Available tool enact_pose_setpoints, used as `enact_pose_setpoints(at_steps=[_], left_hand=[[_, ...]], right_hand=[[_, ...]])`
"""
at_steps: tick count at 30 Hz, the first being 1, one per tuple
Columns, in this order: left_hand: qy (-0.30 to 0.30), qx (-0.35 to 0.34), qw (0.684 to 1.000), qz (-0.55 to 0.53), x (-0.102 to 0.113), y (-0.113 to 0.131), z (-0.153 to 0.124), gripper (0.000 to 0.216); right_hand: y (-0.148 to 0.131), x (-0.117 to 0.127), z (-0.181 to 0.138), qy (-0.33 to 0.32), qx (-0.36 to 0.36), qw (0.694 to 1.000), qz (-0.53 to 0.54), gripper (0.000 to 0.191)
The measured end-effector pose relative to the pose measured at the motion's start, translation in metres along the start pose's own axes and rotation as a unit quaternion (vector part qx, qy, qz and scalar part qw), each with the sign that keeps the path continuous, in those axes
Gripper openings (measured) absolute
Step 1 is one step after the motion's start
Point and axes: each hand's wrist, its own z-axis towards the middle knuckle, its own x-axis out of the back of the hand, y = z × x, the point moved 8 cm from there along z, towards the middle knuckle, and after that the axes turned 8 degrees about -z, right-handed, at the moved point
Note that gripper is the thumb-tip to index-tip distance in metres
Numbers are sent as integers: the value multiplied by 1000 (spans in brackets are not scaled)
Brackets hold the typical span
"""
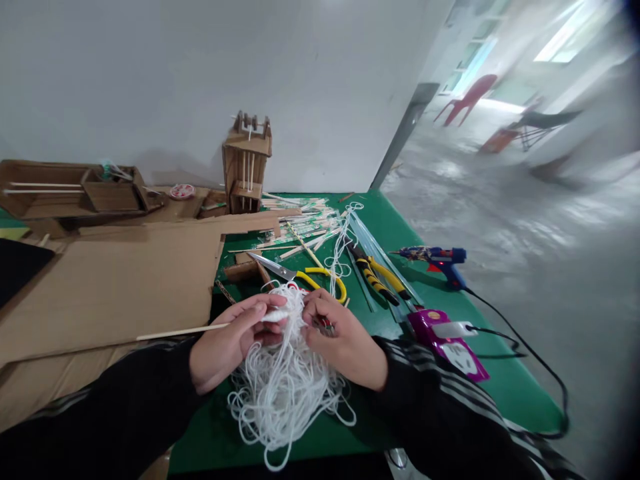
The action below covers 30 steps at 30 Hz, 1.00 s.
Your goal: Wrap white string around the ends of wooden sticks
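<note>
Bottom centre of the frame, I've got the tangled bundle of white cord spilling down between both hands, equally close to each. Left hand is pinched shut on a strand, and a thin wooden stick pokes out leftward from it, nearly level. Right hand is curled onto the cord too. Can't read any writing on the purple packet.

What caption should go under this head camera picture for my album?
Left hand and right hand grip white string on a green table beside yellow scissors.
</note>
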Motion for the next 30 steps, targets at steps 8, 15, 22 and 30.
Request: enact_pose_setpoints(at_steps=[8,15,22,30], left_hand=[[-24,6,999,-33,-1,0,0,24],[-21,-5,999,-33,0,3,0,21],[-39,-15,999,-30,-2,4,0,19],[-44,-18,999,-6,-3,2,-1,24]], right_hand=[[21,-1,2,-36,-91,962,254,9],[32,-5,3,-14,-170,903,394,8],[21,14,5,35,-117,958,261,20],[-8,20,-2,80,12,991,-103,24]])
